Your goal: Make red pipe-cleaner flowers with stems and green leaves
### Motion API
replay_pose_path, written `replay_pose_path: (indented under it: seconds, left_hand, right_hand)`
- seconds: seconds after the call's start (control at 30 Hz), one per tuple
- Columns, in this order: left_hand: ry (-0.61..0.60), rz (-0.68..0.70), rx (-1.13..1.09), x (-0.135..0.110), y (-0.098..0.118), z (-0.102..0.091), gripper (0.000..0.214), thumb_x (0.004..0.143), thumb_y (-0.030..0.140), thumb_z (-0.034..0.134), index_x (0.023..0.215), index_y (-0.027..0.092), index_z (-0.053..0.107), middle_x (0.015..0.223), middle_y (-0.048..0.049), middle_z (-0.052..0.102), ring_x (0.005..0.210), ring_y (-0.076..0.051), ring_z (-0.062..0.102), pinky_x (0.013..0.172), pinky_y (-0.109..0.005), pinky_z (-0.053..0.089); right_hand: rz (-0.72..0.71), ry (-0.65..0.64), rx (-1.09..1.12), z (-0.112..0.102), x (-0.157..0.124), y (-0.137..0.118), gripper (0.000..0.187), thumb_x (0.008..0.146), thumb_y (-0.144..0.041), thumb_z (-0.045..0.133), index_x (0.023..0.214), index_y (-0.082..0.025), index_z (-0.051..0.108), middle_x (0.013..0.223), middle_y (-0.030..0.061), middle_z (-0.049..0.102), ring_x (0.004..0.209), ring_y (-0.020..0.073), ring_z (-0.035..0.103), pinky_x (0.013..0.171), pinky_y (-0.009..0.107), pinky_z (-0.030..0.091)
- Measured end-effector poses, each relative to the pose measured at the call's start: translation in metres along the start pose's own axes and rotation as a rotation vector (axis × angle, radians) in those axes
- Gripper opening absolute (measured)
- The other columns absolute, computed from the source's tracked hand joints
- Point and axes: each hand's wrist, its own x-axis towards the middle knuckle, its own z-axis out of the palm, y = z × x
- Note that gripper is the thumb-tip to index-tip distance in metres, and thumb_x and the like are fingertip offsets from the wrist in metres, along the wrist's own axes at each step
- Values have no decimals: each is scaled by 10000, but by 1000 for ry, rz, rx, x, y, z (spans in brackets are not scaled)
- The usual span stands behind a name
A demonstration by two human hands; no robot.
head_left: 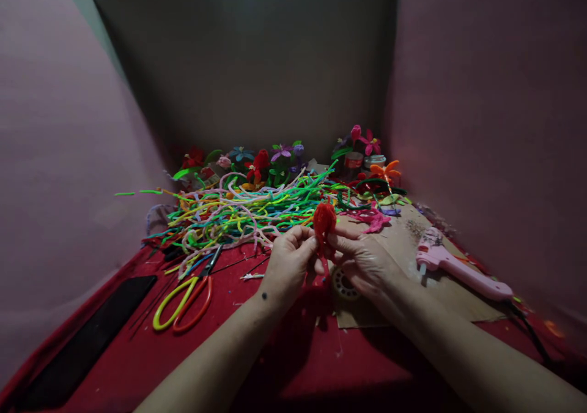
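Note:
A red pipe-cleaner flower bud (324,218) stands upright between my two hands, above the red cloth. My left hand (293,255) pinches its lower left side between thumb and fingers. On the other side, my right hand (362,260) grips the base of the bud, thumb and fingertips closed on it. A short red strand hangs down below the fingers. Partly behind my right hand lies a tape roll (345,284) with a holed core, at the edge of the cardboard.
A heap of coloured pipe cleaners (238,208) spreads behind my hands. Scissors (192,297) and a black flat strip (92,342) lie left. On the right, a pink glue gun (463,269) rests on cardboard (403,248). Finished flowers (261,159) and jars (353,161) stand at the back wall.

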Motion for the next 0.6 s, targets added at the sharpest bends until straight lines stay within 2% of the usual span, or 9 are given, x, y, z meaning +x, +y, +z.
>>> replay_pose_path:
  seconds: [0.23, 0.33, 0.47, 0.6]
  left_hand:
    - [15, 37, 115, -2, 6, 2, 74, 729, 211, 523, 694, 146, 514, 472, 39, 532, 349, -57, 438, 370, -162, 344]
    - [45, 138, 260, -1, 3, -1, 74, 745, 187, 495, 701, 145, 536, 526, 39, 521, 401, -52, 422, 413, -167, 340]
    - [88, 317, 481, 1, -5, -5, 106, 783, 177, 457, 754, 159, 557, 599, 31, 509, 482, -64, 418, 473, -180, 337]
    - [116, 409, 628, -1, -11, -7, 134, 795, 151, 429, 773, 165, 560, 612, 24, 500, 524, -80, 426, 507, -194, 330]
  right_hand:
    - [23, -43, -32, -4, 1, 5, 234, 574, -172, 760, 806, -164, 732, 708, 32, 704, 580, 118, 556, 568, 257, 406]
    - [2, -43, -79, -1, -1, 4, 223, 562, -177, 761, 783, -162, 740, 699, 37, 698, 641, 128, 556, 623, 260, 394]
    - [-7, -37, -136, 0, -2, 3, 201, 539, -193, 772, 736, -169, 744, 641, 21, 671, 590, 108, 505, 650, 267, 372]
    - [33, -79, -131, -2, 0, 4, 220, 546, -212, 767, 762, -177, 744, 644, 18, 659, 582, 107, 488, 639, 268, 354]
